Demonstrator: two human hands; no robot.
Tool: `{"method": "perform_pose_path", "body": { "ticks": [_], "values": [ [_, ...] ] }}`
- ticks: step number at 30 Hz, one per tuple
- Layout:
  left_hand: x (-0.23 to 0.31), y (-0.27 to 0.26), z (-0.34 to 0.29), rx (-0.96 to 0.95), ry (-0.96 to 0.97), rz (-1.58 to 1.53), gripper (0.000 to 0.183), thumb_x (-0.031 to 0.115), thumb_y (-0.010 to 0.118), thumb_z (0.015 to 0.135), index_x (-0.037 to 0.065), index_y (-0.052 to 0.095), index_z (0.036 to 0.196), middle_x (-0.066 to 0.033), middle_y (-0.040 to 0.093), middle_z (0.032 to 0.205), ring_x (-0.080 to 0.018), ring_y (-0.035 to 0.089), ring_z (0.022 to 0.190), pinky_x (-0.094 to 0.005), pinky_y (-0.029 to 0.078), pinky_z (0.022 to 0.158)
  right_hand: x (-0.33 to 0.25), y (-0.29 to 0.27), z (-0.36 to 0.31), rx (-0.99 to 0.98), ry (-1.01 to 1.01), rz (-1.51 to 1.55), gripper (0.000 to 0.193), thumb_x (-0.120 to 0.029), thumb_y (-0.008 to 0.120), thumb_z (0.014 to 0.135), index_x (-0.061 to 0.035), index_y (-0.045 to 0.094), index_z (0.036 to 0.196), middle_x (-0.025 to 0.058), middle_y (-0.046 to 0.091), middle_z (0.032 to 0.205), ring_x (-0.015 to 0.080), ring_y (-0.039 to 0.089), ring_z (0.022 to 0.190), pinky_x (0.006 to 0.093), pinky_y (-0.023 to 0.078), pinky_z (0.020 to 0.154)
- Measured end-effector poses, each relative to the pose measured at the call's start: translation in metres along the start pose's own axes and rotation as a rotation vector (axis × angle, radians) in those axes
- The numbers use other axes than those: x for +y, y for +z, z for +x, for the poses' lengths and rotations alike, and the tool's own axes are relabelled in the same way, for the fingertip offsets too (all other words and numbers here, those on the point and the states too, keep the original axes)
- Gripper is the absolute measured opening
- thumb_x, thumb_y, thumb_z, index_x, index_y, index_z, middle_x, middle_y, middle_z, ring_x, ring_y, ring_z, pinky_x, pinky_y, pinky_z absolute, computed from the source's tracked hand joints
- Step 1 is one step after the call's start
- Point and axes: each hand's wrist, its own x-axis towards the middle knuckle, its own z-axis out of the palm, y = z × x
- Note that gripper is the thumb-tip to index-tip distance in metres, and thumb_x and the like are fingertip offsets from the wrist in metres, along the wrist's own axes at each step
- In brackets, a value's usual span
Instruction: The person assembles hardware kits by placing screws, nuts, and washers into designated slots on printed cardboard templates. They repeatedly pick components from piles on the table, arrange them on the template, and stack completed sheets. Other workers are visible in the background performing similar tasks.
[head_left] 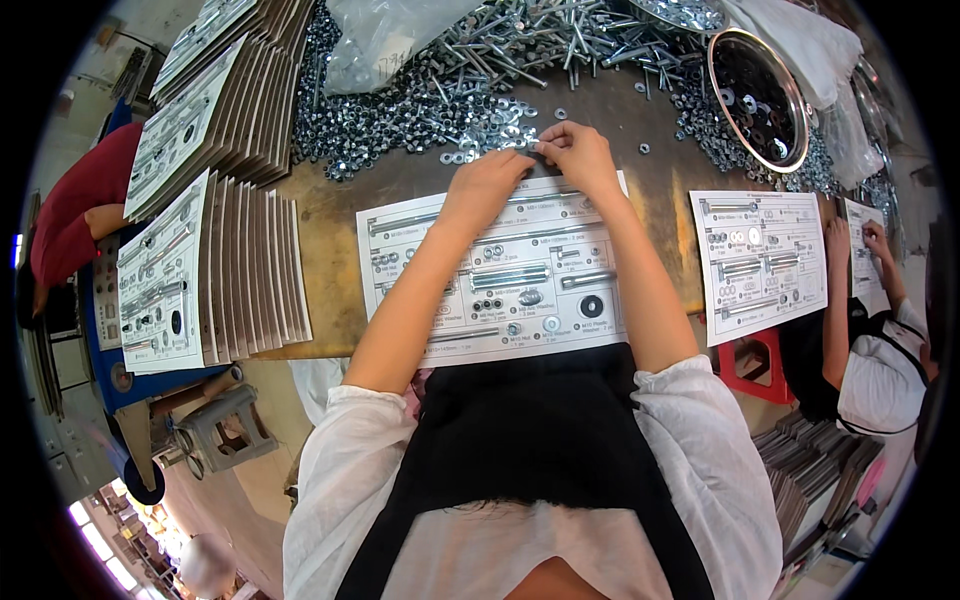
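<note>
My left hand (485, 190) reaches over the far edge of a white printed card (400, 340), its fingers bent together beside loose washers (512, 110). Close to it, on the right, my right hand (580, 158) has thumb and fingertips pinched at the same small group of washers. Whatever sits in either set of fingertips is too small to make out. The card lies flat in front of me under both forearms. Bolts, nuts, washers and a black ring (592, 306) show on it; I cannot tell which are real and which are printed.
Beyond my hands spread heaps of nuts (390, 130) and bolts (520, 45), with a plastic bag (375, 50) on top. Stacked cards (250, 270) stand left. Rightward are another card (765, 310), a round metal dish (720, 60) and a co-worker's hands (838, 240).
</note>
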Motion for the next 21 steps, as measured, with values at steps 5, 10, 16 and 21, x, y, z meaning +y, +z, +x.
{"method": "perform_pose_path", "body": {
  "ticks": [5, 10, 16, 21],
  "values": [
    [-0.007, -0.015, -0.001, 0.167, -0.316, -0.166, 0.013, 0.014, 0.064, 0.091, 0.007, 0.072, 0.099, -0.0101, 0.067, 0.092, -0.0279, 0.066, 0.081, -0.0377, 0.053, 0.074, -0.003, 0.01, -0.011, -0.093, -0.075, -0.023, 0.016, -0.016, 0.077, 0.079, -0.0063, 0.076, 0.091, 0.0074, 0.073, 0.074, 0.0188, 0.071, 0.067, 0.031, 0.054, 0.066],
    [-0.005, -0.014, 0.001, 0.004, -0.493, -0.222, 0.021, 0.026, 0.073, 0.085, 0.006, 0.073, 0.092, -0.0131, 0.068, 0.092, -0.0289, 0.067, 0.083, -0.0402, 0.052, 0.074, -0.007, 0.022, -0.021, 0.092, -0.128, -0.119, 0.014, -0.014, 0.068, 0.085, -0.0083, 0.075, 0.094, 0.0124, 0.074, 0.088, 0.0319, 0.07, 0.084, 0.0393, 0.054, 0.076],
    [0.005, 0.001, 0.007, -0.101, -0.622, 0.034, 0.027, 0.034, 0.08, 0.077, 0.008, 0.073, 0.082, -0.0046, 0.07, 0.072, -0.0234, 0.068, 0.07, -0.0375, 0.051, 0.066, -0.005, 0.032, -0.014, 0.075, -0.078, -0.086, 0.014, -0.011, 0.066, 0.085, -0.005, 0.074, 0.095, 0.0137, 0.074, 0.087, 0.0311, 0.071, 0.084, 0.0391, 0.054, 0.077],
    [-0.005, -0.007, 0.011, -0.122, -0.635, -0.263, 0.023, 0.022, 0.08, 0.077, 0.002, 0.073, 0.085, -0.0074, 0.071, 0.073, -0.0184, 0.066, 0.063, -0.0318, 0.05, 0.061, -0.005, 0.029, -0.013, 0.048, -0.076, -0.082, 0.015, -0.008, 0.066, 0.084, -0.0047, 0.074, 0.096, 0.0132, 0.074, 0.088, 0.0299, 0.071, 0.082, 0.038, 0.054, 0.077]
  ]
}}
